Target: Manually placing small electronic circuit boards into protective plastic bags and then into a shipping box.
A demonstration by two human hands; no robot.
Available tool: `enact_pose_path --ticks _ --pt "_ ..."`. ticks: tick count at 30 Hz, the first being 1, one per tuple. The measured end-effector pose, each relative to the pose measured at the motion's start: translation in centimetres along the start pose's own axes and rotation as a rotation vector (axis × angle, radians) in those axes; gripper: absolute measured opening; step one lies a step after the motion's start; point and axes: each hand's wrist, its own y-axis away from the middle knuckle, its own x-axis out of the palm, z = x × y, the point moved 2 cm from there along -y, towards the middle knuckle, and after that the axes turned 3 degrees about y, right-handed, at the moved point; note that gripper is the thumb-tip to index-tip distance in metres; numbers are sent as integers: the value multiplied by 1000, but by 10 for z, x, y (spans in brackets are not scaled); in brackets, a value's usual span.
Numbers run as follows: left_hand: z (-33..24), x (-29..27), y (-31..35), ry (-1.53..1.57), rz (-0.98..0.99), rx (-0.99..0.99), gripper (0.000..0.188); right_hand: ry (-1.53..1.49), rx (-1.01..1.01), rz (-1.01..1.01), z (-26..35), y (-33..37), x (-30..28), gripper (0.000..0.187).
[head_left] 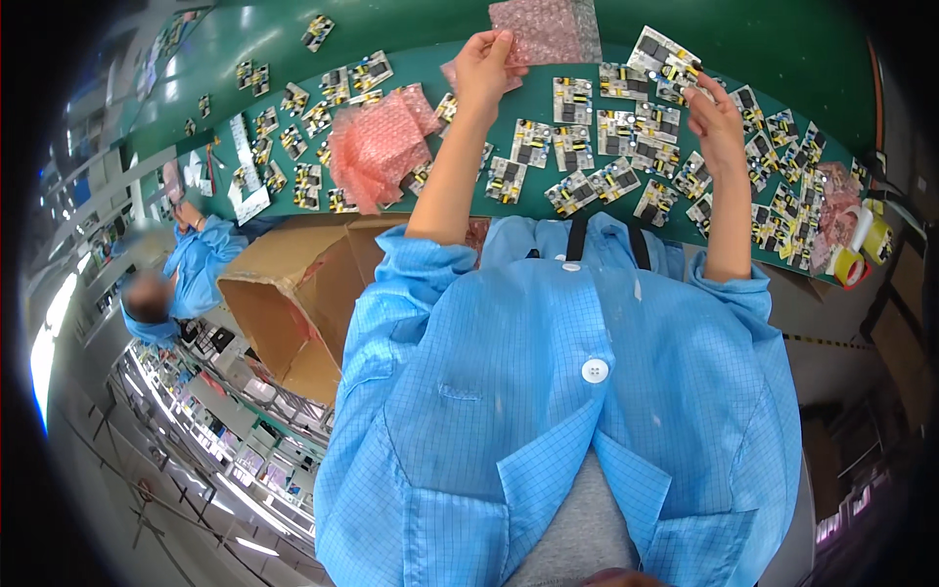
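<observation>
My left hand (486, 67) pinches the edge of a pink bubble-wrap bag (548, 31) at the far side of the green bench. In my right hand (717, 119), thumb and fingers are closed on the corner of a white circuit board (661, 51) with black and yellow parts, lifted over other boards. Rows of similar circuit boards (572, 101) lie between and below my hands. Beside my left forearm, a heap of pink bubble-wrap bags (381, 147) rests on more boards.
An open cardboard box (293, 284) stands below the bench edge at left. Tape rolls (851, 266) and another bubble-wrap piece (837, 196) sit at the right end. More boards (316, 33) are scattered leftward on the green bench (430, 24). A co-worker in blue (201, 259) is at far left.
</observation>
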Motion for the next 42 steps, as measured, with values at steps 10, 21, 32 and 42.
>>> enact_pose_path --ticks 10,21,32,42 --pt "79 79 -97 -305 66 349 23 82 -38 -81 11 -82 -41 50" --pt "37 157 -99 -1064 289 506 19 379 -17 -18 14 -172 -61 46" --pt "70 181 -125 -1044 278 615 8 406 28 131 3 -198 -55 44" --pt "62 172 -121 -810 277 966 18 479 -2 197 2 -206 -63 39"
